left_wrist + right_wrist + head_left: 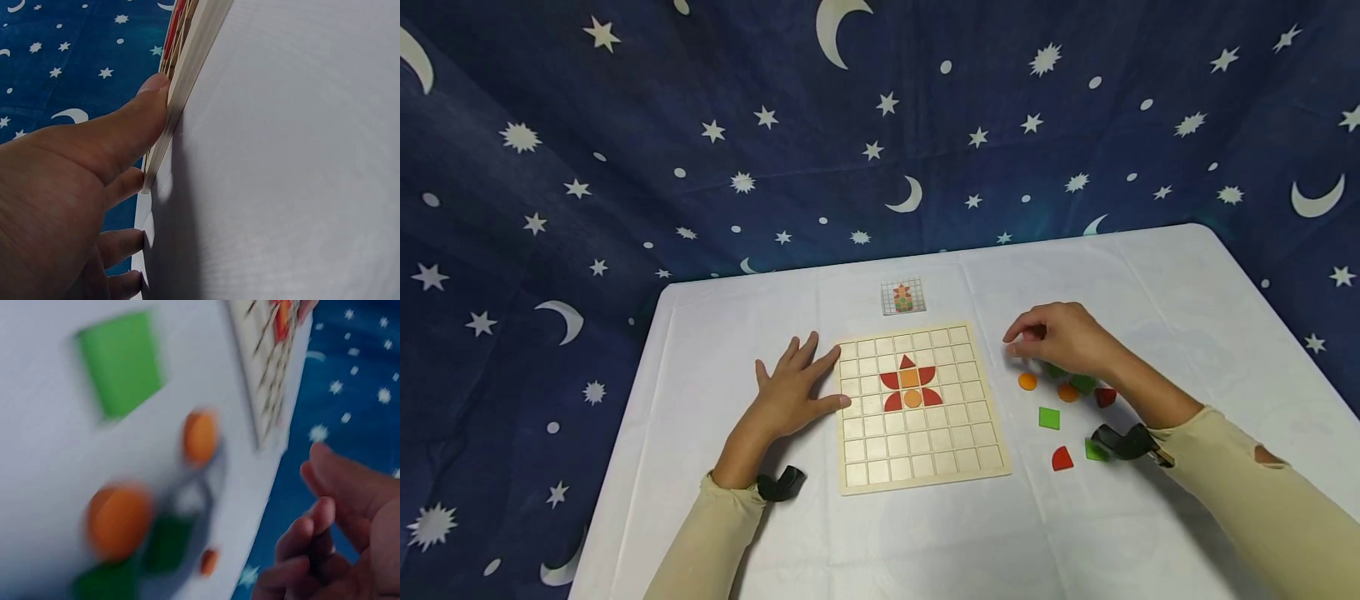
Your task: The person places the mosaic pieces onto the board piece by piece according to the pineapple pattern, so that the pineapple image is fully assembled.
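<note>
A square wooden grid board (880, 467) lies on the table. On it, several red pieces (889, 381) surround an orange square (909, 378) and an orange circle (912, 398). My left hand (786, 398) is spread at the board's left side, its thumb at the edge; the left wrist view also shows the thumb (140, 115) against the board's side. To the right of the board, my right hand (1063, 337) hovers over loose pieces, fingers loosely bent. Nothing shows between its fingertips in the right wrist view, where the pieces are blurred.
Behind the board lies a small pattern card (903, 297) with a coloured figure on a grid. Loose pieces on the right include a green square (1049, 418), an orange circle (1027, 382) and a red quarter-circle (1062, 458). A dark star-patterned cloth (820, 150) hangs behind the white-covered table (737, 308).
</note>
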`<control>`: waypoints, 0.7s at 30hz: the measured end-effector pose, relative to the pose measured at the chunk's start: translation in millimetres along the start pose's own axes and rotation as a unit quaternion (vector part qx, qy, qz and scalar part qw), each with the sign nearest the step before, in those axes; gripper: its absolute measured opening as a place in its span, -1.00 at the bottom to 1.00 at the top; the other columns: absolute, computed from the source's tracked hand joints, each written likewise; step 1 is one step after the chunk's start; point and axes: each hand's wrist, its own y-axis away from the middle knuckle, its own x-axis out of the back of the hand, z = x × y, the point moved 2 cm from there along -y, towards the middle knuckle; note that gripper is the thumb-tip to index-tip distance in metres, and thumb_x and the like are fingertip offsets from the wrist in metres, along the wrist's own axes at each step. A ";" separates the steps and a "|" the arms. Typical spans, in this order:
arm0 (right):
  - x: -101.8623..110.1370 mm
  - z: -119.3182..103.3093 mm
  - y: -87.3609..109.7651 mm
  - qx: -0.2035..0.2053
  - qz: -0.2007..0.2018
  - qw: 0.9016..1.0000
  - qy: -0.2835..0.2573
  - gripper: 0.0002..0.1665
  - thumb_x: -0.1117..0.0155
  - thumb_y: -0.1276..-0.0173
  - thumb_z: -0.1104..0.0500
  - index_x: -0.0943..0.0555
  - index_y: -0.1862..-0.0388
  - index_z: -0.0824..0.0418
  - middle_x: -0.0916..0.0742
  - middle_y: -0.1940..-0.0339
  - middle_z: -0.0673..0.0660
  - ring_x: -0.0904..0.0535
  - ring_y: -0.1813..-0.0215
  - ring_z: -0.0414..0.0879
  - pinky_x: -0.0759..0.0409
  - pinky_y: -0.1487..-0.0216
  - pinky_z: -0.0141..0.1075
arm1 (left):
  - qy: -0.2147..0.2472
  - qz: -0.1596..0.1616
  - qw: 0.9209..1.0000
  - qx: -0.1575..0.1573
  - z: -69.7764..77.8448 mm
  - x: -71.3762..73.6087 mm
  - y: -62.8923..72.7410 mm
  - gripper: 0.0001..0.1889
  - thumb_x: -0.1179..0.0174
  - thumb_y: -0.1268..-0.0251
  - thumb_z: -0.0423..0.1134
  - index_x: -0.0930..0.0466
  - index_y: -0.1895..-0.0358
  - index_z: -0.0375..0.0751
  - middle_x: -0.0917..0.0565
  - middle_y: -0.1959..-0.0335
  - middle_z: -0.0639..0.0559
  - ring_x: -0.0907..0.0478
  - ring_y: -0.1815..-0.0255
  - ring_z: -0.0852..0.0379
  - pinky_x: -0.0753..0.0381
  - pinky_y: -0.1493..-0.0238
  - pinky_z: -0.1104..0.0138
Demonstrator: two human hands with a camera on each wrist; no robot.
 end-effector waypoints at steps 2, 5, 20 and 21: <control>4.2 13.9 2.8 -0.006 -0.007 1.000 0.003 -0.84 -0.53 -0.27 0.14 -0.81 0.17 0.11 -0.62 0.49 -0.03 -0.46 0.36 -0.10 -0.41 0.34 -0.32 | -0.001 0.002 1.000 -0.001 0.1 0.3 0.0 -0.09 -0.35 -0.17 0.32 -0.26 -0.58 0.16 -0.02 -0.69 -0.15 0.17 -0.70 -0.32 0.34 -0.35 -0.61; 8.8 35.3 5.8 -0.029 -0.018 0.999 0.004 -0.82 -0.57 -0.23 0.11 -0.81 0.19 0.09 -0.60 0.46 -0.01 -0.47 0.30 -0.08 -0.40 0.32 -0.34 | -0.002 0.003 1.000 -0.001 0.3 0.3 0.1 -0.09 -0.36 -0.17 0.32 -0.26 -0.58 0.16 -0.03 -0.69 -0.15 0.17 -0.70 -0.32 0.33 -0.35 -0.61; 10.8 78.2 15.8 -0.041 -0.080 0.996 0.006 -0.71 -0.67 -0.08 0.14 -0.80 0.19 0.03 -0.63 0.35 -0.01 -0.48 0.21 -0.08 -0.48 0.25 -0.38 | 0.003 0.005 1.000 -0.003 -0.4 -1.1 0.2 -0.09 -0.36 -0.17 0.32 -0.27 -0.58 0.16 -0.03 -0.69 -0.14 0.17 -0.70 -0.32 0.35 -0.35 -0.61; 10.5 78.7 15.9 -0.039 -0.078 0.996 0.006 -0.72 -0.67 -0.08 0.14 -0.80 0.21 0.03 -0.63 0.36 -0.02 -0.48 0.22 -0.09 -0.47 0.26 -0.39 | 0.003 0.006 1.000 -0.004 -0.3 -1.1 0.1 -0.09 -0.36 -0.17 0.31 -0.27 -0.58 0.16 -0.03 -0.69 -0.15 0.17 -0.70 -0.32 0.35 -0.35 -0.61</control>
